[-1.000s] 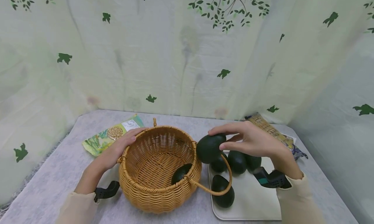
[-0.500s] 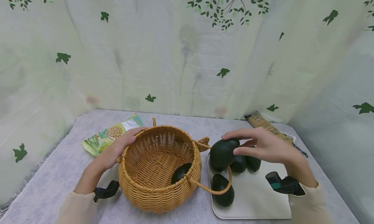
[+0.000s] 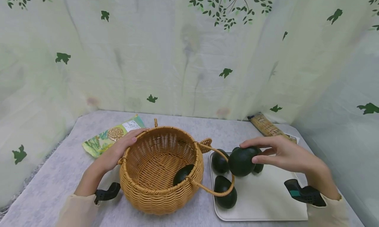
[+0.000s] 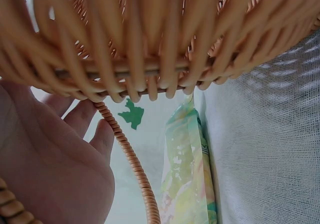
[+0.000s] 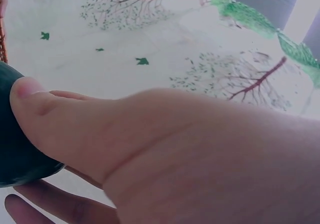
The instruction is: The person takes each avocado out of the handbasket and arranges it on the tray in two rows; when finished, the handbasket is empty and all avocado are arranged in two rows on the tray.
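Note:
A dark green avocado [image 3: 242,163] is pinched between the thumb and fingers of my right hand [image 3: 281,154], above the white tray [image 3: 266,200]. In the right wrist view it shows at the left edge, the thumb [image 5: 30,91] pressed on it. My left hand [image 3: 122,148] holds the left rim of the round wicker basket [image 3: 160,200]; the left wrist view has its fingers [image 4: 80,116] up against the weave beside a handle [image 4: 132,156]. Inside the basket lies another avocado [image 3: 183,175]. On the tray are several more, including a near avocado [image 3: 225,200]; the held one partly hides others.
The basket's right handle [image 3: 232,184] hangs over the tray's left edge. A green food packet [image 3: 113,135] lies behind my left hand. A brown packet [image 3: 266,125] lies at the back right. A leaf-printed curtain [image 3: 177,56] encloses the table.
My right hand has carried the avocado rightward and slightly down, from beside the basket's rim to over the tray. My left hand and the basket stay in place.

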`<action>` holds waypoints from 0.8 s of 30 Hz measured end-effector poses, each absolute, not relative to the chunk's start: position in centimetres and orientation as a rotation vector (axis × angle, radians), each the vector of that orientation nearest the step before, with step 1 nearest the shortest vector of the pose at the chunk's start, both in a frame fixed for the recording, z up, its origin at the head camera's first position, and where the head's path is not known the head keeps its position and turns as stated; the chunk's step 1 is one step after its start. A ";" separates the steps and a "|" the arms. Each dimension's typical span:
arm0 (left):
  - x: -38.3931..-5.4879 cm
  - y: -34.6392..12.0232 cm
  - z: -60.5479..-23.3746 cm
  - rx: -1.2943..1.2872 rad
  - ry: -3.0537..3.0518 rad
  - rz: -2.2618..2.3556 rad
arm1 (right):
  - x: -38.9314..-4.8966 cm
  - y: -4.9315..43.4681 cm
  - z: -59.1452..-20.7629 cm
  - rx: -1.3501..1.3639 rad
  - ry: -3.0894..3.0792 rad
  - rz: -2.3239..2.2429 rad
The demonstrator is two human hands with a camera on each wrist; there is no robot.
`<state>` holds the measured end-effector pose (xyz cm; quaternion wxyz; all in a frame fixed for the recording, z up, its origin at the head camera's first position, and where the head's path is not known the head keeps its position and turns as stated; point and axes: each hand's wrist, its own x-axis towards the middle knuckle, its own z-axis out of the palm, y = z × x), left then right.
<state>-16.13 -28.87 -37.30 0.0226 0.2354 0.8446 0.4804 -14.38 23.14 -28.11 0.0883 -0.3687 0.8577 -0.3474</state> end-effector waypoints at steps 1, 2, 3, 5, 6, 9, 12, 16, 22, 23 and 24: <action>-16.1 -28.9 -37.3 0.725 2.620 1.483 | -14.3 23.4 -28.2 -1.098 2.554 -1.029; -16.1 -28.9 -37.3 0.723 2.624 1.478 | -14.3 23.6 -28.2 -1.101 2.555 -1.020; -16.1 -28.9 -37.3 0.721 2.627 1.474 | -14.2 23.8 -28.3 -1.097 2.552 -1.016; -16.1 -28.9 -37.3 0.719 2.632 1.467 | -14.1 24.2 -28.4 -1.084 2.545 -1.009; -16.1 -28.9 -37.3 0.717 2.635 1.464 | -14.0 24.4 -28.5 -1.068 2.542 -1.003; -16.0 -28.8 -37.2 0.711 2.636 1.461 | -13.6 24.8 -28.8 -1.009 2.523 -1.000; -16.0 -28.8 -37.2 0.703 2.633 1.463 | -13.3 25.2 -29.2 -0.943 2.499 -1.002; -16.0 -28.8 -37.2 0.698 2.632 1.464 | -13.3 25.5 -29.9 -0.912 2.480 -0.988; -16.0 -28.8 -37.1 0.700 2.640 1.455 | -13.3 25.6 -31.0 -0.867 2.453 -0.965; -16.0 -28.8 -37.1 0.699 2.640 1.455 | -13.2 25.6 -31.1 -0.860 2.448 -0.965; -16.0 -28.8 -37.1 0.698 2.641 1.454 | -13.2 25.5 -31.3 -0.855 2.444 -0.965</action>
